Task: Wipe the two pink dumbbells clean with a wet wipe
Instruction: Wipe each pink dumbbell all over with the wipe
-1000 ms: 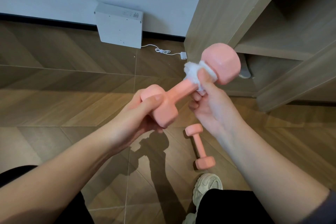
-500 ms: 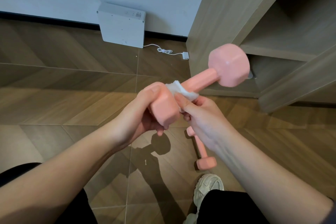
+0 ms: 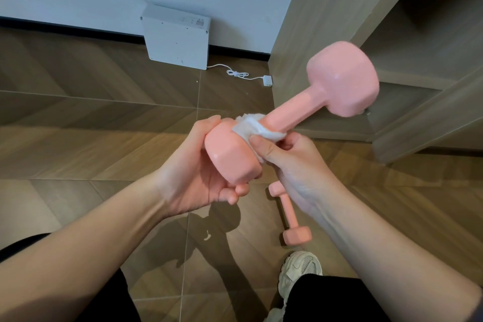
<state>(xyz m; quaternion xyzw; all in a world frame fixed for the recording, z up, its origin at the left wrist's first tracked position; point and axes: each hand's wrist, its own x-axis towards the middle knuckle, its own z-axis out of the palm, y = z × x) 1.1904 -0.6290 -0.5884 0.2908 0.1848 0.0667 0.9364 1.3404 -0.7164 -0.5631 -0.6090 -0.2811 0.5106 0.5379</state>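
Wiping the first pink dumbbell (image 3: 295, 115).
Mid-frame, the left hand (image 3: 198, 178) grips its near head; the right hand (image 3: 292, 165) pinches the wet wipe (image 3: 251, 128) round the bar just beside that head. The other dumbbell (image 3: 290, 214) lies on the floor (image 3: 78, 138), lower right. Next, I think: rub the far head, then swap dumbbells.

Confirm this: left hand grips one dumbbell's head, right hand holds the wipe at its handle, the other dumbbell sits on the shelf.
Wrong place: the head view shows the other dumbbell lying on the floor; the rest stands.
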